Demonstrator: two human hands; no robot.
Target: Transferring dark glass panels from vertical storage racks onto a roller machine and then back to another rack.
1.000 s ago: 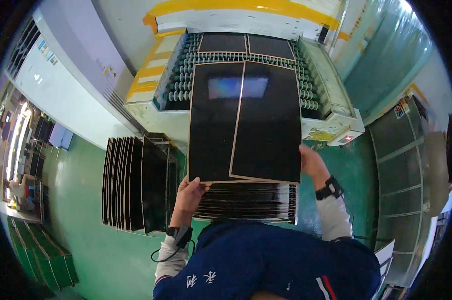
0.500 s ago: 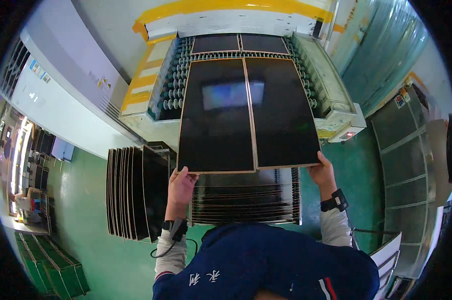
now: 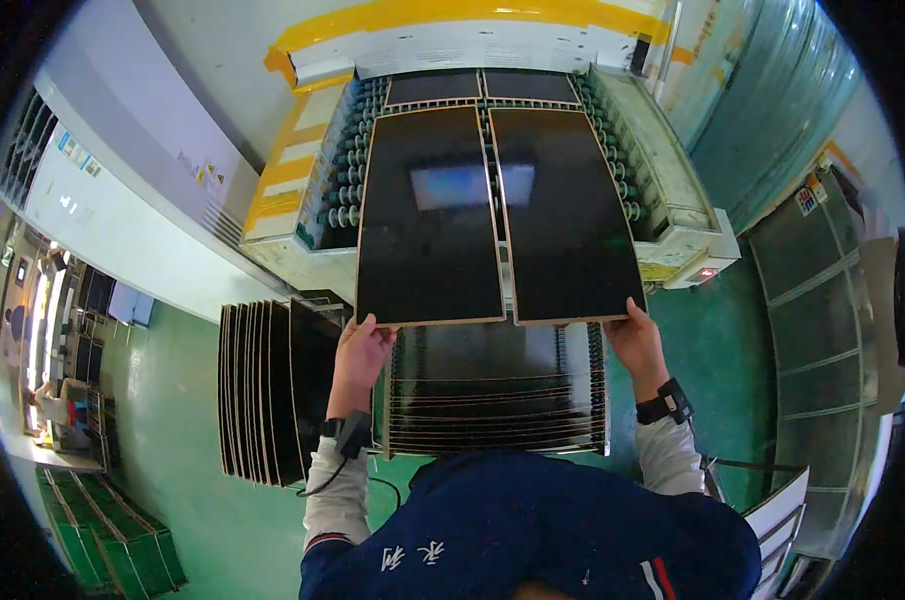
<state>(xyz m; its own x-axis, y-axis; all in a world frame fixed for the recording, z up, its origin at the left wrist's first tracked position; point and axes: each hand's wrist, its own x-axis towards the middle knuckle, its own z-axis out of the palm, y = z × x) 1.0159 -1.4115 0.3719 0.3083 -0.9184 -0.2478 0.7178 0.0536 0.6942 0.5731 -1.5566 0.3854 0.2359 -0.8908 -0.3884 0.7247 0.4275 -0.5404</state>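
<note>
Two glossy black panels with copper-coloured edges lie side by side over the roller conveyor. The left black panel [image 3: 428,235] has its near outer corner gripped by my left hand [image 3: 366,350], thumb on top and fingers beneath. My right hand [image 3: 637,343] pinches the near outer corner of the right black panel [image 3: 573,230] the same way. A narrow gap runs between the two panels. Their near ends overhang the conveyor [image 3: 313,245], while their far parts rest over its rollers. Two more black panels, the far left one [image 3: 433,88] and the far right one [image 3: 530,87], lie farther in.
Below my hands stands a rack [image 3: 498,400] holding several black panels. To its left is another row of upright black panels [image 3: 258,390]. Green crates [image 3: 113,535] sit at lower left, a grey metal frame [image 3: 813,330] at right. A white machine wall [image 3: 143,220] borders the left.
Both panels have shifted slightly away from me onto the conveyor, and the gap between them has widened. My hands have moved forward with them, still gripping the near corners.
</note>
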